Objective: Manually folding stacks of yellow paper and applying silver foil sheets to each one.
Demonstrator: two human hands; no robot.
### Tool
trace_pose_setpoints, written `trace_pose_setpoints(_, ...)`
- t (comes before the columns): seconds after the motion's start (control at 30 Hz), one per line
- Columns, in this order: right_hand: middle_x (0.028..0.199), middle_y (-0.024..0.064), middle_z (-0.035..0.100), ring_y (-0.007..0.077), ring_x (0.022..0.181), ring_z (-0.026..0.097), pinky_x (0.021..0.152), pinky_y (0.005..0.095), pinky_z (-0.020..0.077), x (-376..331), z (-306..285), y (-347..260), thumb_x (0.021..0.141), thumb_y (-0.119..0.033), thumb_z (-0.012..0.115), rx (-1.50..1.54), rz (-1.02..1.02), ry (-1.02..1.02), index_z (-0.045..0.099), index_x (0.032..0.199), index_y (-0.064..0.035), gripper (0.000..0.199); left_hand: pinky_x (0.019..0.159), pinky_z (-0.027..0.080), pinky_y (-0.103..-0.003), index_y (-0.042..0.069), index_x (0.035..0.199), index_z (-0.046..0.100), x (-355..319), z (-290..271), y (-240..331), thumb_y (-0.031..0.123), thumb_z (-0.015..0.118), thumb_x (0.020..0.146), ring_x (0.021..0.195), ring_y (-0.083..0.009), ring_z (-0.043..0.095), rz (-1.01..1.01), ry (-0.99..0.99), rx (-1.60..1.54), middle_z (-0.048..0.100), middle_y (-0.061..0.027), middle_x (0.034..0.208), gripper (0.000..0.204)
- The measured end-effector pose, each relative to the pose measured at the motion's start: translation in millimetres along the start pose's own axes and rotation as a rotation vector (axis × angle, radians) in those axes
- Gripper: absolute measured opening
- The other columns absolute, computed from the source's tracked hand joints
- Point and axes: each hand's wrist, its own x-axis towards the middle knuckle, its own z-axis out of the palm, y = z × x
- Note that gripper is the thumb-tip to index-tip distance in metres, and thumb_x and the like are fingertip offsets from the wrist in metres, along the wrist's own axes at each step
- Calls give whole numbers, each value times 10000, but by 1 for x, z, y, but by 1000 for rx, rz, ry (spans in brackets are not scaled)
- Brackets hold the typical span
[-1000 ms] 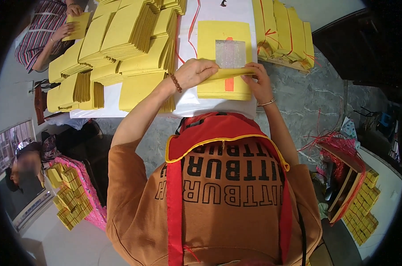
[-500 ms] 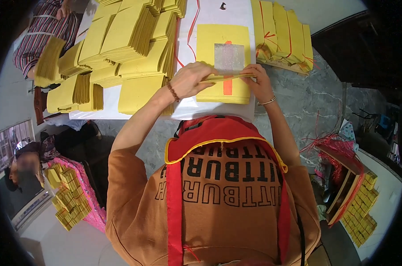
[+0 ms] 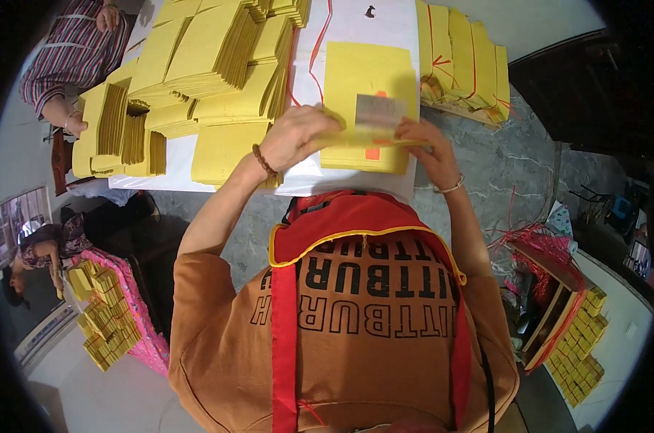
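I see my left hand (image 3: 298, 137) and right hand (image 3: 424, 148) both pinched on the near edge of the top yellow sheet (image 3: 370, 141), folding it over the yellow paper stack (image 3: 366, 79) beneath so the edges stay aligned, with folded bundles (image 3: 197, 79) left of that stack.

bright, even light from above, no hard shadows; the yellow paper stacks (image 3: 211, 65) and the white table top (image 3: 384, 22) are close to washed out, while the dark furniture (image 3: 594, 94) at the upper right sinks into black. heavy fisheye bending with a black rim in all corners. the middle is sharp; the hands show slight blur, and the edges go soft
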Motion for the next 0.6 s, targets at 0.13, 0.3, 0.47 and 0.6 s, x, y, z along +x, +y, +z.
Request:
trace_pose_setpoints(0.13,1025,21,647,232,1097,566,961,371,372,-20,12,-3,833,-98,609,85,8,-135,617,949,-86,118,872,411,-380,78,983,597,-20,23,-5,-55,545,729,1071,-267,531,22,17,86,610,-86,1055,291)
trace_pose_setpoints(0.3,1006,50,651,238,1054,581,949,362,378,-24,19,-1,849,-117,593,245,132,-31,622,962,-78,124,846,414,-403,57,1026,564,-19,22,-2,-6,556,760,975,-318,545,-136,-43,37,594,-138,971,274)
trace_pose_setpoints(0.47,993,89,649,220,966,598,867,324,428,-22,13,-2,871,-152,574,154,311,14,603,1018,-37,189,782,436,-408,37,1049,544,-14,24,4,109,530,850,892,-345,555,-234,-44,-7,580,-172,922,212)
trace_pose_setpoints(0.6,978,84,642,136,878,578,780,271,450,-11,22,-4,892,-197,560,231,413,198,568,1073,3,270,665,453,-399,7,1057,524,-4,26,7,214,491,912,770,-351,581,-429,40,-224,592,-200,833,256)
